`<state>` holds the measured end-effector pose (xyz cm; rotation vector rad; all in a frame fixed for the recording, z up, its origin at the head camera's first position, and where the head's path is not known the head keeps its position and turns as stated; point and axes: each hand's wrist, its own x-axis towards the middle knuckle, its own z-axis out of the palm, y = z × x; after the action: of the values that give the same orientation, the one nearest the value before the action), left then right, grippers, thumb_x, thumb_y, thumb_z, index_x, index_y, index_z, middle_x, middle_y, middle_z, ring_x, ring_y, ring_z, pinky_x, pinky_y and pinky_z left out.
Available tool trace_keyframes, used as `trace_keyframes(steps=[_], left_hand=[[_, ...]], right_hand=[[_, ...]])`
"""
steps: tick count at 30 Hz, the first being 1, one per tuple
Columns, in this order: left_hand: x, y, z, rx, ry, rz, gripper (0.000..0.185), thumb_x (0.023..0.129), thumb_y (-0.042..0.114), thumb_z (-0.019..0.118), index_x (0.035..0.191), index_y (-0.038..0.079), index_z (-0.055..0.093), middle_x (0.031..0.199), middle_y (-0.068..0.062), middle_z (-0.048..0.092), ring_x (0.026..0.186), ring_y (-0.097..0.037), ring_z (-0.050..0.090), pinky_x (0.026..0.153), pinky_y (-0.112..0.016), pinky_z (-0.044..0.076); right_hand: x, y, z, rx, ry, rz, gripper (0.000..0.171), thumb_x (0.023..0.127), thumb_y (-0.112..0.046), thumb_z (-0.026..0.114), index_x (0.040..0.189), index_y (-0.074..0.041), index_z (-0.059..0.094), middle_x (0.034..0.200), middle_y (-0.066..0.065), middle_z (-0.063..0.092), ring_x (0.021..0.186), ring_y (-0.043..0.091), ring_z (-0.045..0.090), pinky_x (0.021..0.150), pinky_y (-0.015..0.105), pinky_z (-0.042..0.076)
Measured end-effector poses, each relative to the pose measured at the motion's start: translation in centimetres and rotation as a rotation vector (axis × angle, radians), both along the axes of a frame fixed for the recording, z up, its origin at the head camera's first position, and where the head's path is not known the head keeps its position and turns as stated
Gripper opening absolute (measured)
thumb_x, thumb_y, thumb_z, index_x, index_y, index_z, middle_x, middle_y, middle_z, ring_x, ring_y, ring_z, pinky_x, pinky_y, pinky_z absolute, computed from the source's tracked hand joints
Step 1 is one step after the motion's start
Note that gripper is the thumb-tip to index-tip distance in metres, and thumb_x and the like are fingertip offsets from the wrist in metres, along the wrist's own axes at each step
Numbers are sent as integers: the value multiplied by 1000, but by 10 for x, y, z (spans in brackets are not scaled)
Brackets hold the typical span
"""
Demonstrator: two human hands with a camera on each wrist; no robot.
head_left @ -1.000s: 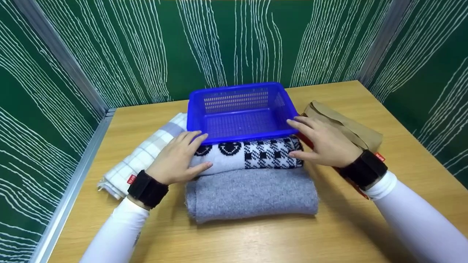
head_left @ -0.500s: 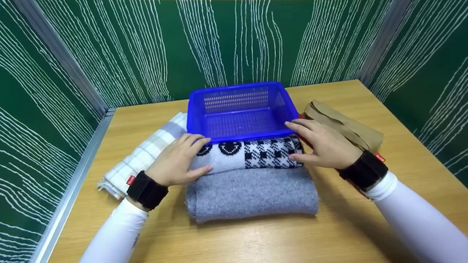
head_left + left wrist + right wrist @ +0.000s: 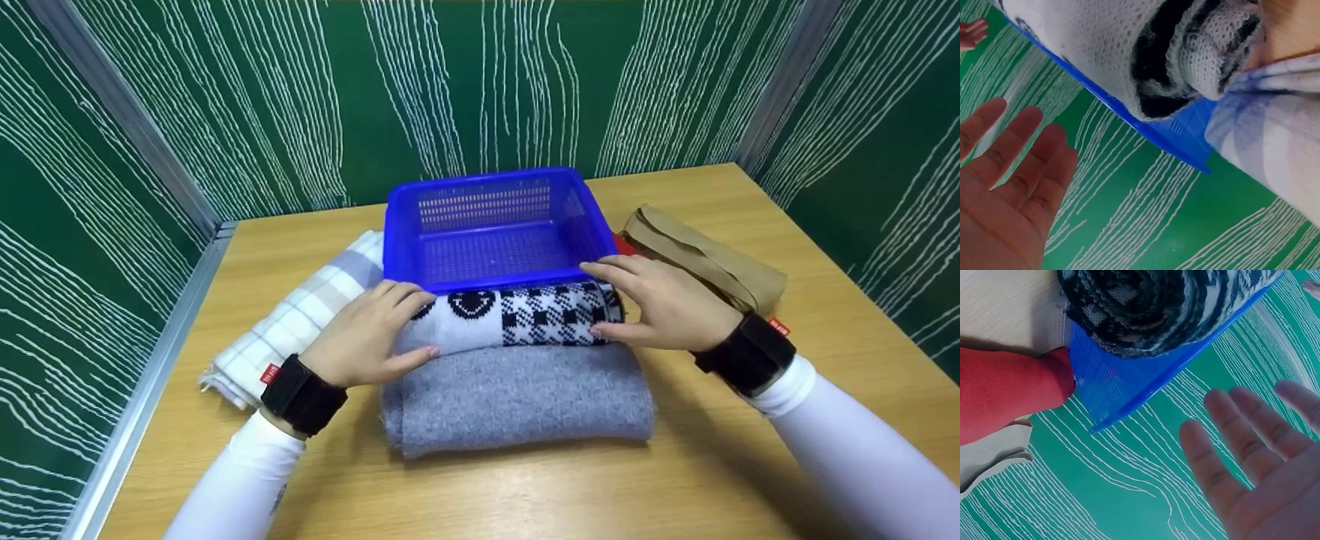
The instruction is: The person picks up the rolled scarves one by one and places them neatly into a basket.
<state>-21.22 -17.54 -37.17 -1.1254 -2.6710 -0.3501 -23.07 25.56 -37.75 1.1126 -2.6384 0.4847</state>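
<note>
A rolled knit cloth [image 3: 551,315], white with black faces and a houndstooth part, lies against the front of a blue plastic basket [image 3: 495,247]. Nearer to me is a folded grey cloth [image 3: 517,401]. My left hand [image 3: 364,334] is over the left end of the knit roll, its fingers extended. Over the right end is my right hand [image 3: 667,304], with fingers also extended. In the wrist views the left palm [image 3: 1008,219] and the right palm [image 3: 1275,489] show apart from the roll, holding nothing. The roll's spiral end [image 3: 1129,312] shows in the right wrist view.
At left a white checked cloth [image 3: 292,322] lies slanted, partly behind my left hand. A brown folded item [image 3: 712,259] is at the right, next to a red rolled thing [image 3: 1010,394] mostly hidden in the head view. Green walls [image 3: 480,90] enclose the wooden table [image 3: 525,495].
Both hands have shifted slightly toward me, away from the basket's rim. More of the red thing shows beside the right hand. The basket and cloths have stayed in place.
</note>
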Motion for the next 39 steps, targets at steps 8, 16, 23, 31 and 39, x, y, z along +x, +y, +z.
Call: trace_keyframes(steps=[8, 16, 23, 31, 39], left_hand=[[2, 2, 0, -21, -22, -7, 65, 97, 47, 78, 146, 6, 63, 138, -13, 68, 126, -32, 64, 109, -50, 57], [4, 4, 1, -46, -21, -24, 61, 98, 48, 76, 142, 5, 65, 132, -11, 70, 119, -29, 66, 105, -47, 59], [5, 4, 0, -46, -18, -46, 58, 99, 46, 75, 138, 4, 66, 127, -11, 71, 118, -30, 67, 104, -48, 59], [7, 4, 0, -70, -3, -48, 56, 99, 46, 74, 136, 4, 67, 124, -11, 72, 116, -30, 69, 103, -48, 60], [10, 6, -4, -77, 28, -41, 51, 97, 47, 77, 129, 7, 70, 112, -7, 74, 102, -26, 70, 87, -44, 63]], right_hand=[[3, -3, 1, 25, -17, 4, 81, 92, -45, 86, 156, -5, 56, 142, 19, 68, 128, 38, 68, 106, 60, 58], [6, -4, 1, 30, -31, 10, 77, 91, -44, 87, 152, -6, 60, 141, 16, 71, 125, 35, 71, 99, 58, 62], [7, -5, 1, 42, -54, 20, 77, 91, -44, 87, 152, -7, 60, 147, 15, 69, 130, 36, 69, 101, 58, 62], [9, -6, 0, 67, -46, 31, 71, 93, -47, 85, 147, -6, 65, 140, 14, 73, 122, 32, 73, 99, 54, 63], [11, -9, -3, 68, -50, 51, 63, 92, -44, 86, 139, -6, 70, 131, 11, 77, 112, 27, 75, 92, 50, 65]])
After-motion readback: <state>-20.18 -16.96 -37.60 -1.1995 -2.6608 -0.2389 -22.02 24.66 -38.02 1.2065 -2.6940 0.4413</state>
